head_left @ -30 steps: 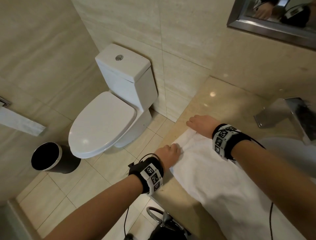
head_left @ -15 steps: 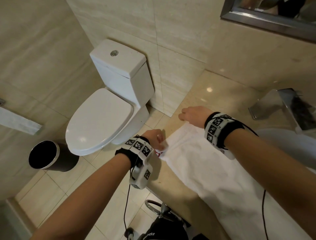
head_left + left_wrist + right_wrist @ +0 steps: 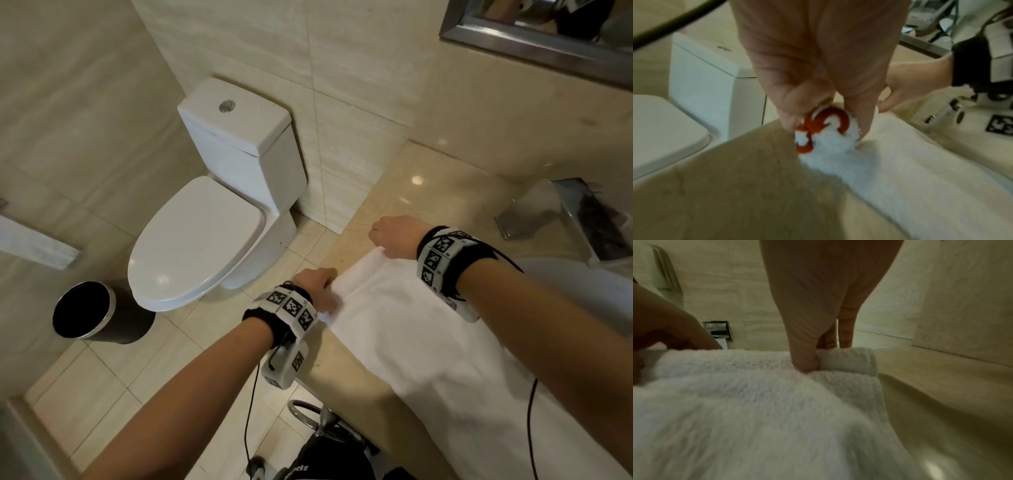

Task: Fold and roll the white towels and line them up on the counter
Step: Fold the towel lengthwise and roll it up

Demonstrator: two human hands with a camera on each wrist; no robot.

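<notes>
A white towel lies folded in a long strip on the beige counter, reaching from the counter's left end toward me. My left hand pinches its near end corner, where orange stitching shows between thumb and finger. My right hand pinches the far end corner, and the towel's edge is curled over into a small roll under my thumb. The rest of the towel lies flat on the counter.
A white toilet stands left of the counter, with a black bin on the tiled floor beside it. A metal faucet and the basin rim lie right of my right hand. A framed mirror hangs above.
Both hands have closed on the towel's end corners. The left hand turned from lying on the towel to pinching its corner. The end edge has started to curl over.
</notes>
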